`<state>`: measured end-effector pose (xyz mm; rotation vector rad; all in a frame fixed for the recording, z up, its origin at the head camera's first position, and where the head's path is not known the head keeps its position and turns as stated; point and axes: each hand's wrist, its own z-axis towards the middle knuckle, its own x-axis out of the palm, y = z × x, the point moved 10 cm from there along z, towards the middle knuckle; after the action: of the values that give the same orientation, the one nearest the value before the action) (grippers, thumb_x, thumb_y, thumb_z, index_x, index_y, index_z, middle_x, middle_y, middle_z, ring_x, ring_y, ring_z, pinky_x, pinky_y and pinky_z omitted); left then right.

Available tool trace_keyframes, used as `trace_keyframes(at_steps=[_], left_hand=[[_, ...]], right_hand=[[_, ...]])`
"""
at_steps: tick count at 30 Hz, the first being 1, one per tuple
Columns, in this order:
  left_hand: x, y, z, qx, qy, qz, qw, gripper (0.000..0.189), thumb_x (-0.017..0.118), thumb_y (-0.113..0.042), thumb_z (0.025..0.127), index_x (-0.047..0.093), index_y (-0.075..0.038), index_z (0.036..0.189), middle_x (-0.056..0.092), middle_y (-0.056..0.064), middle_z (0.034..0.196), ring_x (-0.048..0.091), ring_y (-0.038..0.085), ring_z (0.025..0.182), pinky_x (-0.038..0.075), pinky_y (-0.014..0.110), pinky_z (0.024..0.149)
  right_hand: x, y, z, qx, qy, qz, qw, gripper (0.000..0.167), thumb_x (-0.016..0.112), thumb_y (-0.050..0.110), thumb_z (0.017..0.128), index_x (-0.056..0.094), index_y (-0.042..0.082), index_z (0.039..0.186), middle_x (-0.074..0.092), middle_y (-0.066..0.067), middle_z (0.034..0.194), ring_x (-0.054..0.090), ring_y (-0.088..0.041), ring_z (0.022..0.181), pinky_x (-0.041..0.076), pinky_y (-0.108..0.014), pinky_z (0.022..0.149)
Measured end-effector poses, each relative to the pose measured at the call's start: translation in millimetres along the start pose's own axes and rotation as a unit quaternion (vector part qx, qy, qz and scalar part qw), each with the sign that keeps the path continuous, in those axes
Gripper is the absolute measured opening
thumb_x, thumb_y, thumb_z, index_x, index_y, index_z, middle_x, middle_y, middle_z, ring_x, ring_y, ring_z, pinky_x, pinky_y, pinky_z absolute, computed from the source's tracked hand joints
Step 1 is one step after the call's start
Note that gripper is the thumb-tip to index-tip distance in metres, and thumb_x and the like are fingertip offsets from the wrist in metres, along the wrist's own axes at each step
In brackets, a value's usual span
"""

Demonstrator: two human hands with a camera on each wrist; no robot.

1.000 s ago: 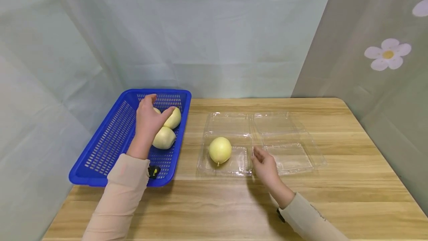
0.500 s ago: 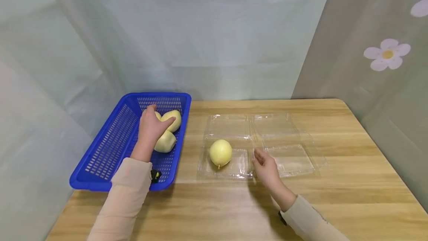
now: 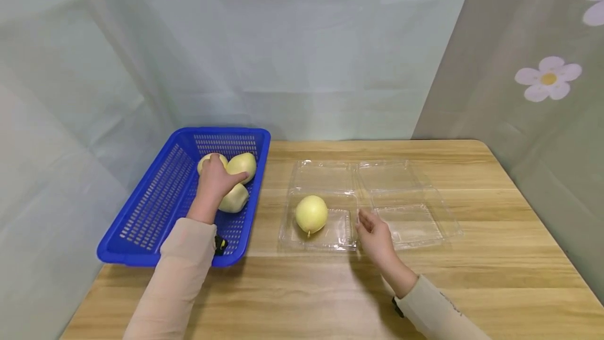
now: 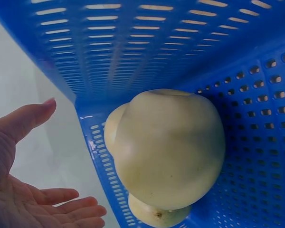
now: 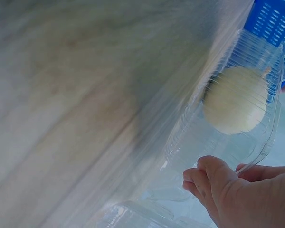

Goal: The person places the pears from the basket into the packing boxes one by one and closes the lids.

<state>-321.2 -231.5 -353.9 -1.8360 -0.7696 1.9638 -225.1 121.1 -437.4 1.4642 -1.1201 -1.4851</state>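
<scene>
Inside the blue basket (image 3: 162, 198), my left hand (image 3: 214, 177) reaches over several round, pale-yellow fruits (image 3: 234, 199). Its thumb and fingers are spread apart in the left wrist view, beside the large pale fruit (image 4: 171, 147) and not curled round it. My right hand (image 3: 376, 235) is at the right side of the left clear plastic clamshell box (image 3: 340, 227). In the right wrist view, the box's rim runs between my thumb and fingers (image 5: 211, 178). A single pale-yellow fruit (image 3: 311, 214), stem toward me, sits in the left part of that box.
A second clear clamshell box (image 3: 410, 222) stands open to the right, close to the first. Both have their lids (image 3: 323, 176) folded back on the wooden table (image 3: 302, 287). Curtains (image 3: 311, 56) hang behind and at the sides.
My left hand has lowered slightly among the fruits in the basket, and more of the rear-left fruit shows. My right hand stays at the box's side.
</scene>
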Motion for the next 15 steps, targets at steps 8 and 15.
trace_keyframes(at_steps=[8, 15], left_hand=[[8.4, 5.2, 1.4, -0.021, 0.019, 0.040, 0.9988, 0.090, 0.073, -0.035, 0.078, 0.028, 0.023, 0.132, 0.040, 0.041, 0.127, 0.044, 0.052, 0.115, 0.040, 0.057, 0.098], [15.0, 9.4, 2.7, -0.028, 0.029, 0.062, 0.9973, 0.092, 0.075, -0.038, 0.076, 0.031, 0.023, 0.129, 0.041, 0.041, 0.124, 0.046, 0.053, 0.113, 0.041, 0.057, 0.097]], right_hand=[[0, 1, 0.2, 0.001, 0.001, 0.000, 1.0000, 0.044, 0.051, -0.006, 0.092, 0.040, -0.017, 0.133, 0.044, -0.033, 0.135, 0.045, -0.043, 0.126, 0.041, -0.041, 0.101], [-1, 1, 0.6, -0.009, -0.003, -0.003, 1.0000, 0.043, 0.050, -0.007, 0.091, 0.041, -0.018, 0.131, 0.045, -0.034, 0.134, 0.046, -0.043, 0.126, 0.041, -0.043, 0.102]])
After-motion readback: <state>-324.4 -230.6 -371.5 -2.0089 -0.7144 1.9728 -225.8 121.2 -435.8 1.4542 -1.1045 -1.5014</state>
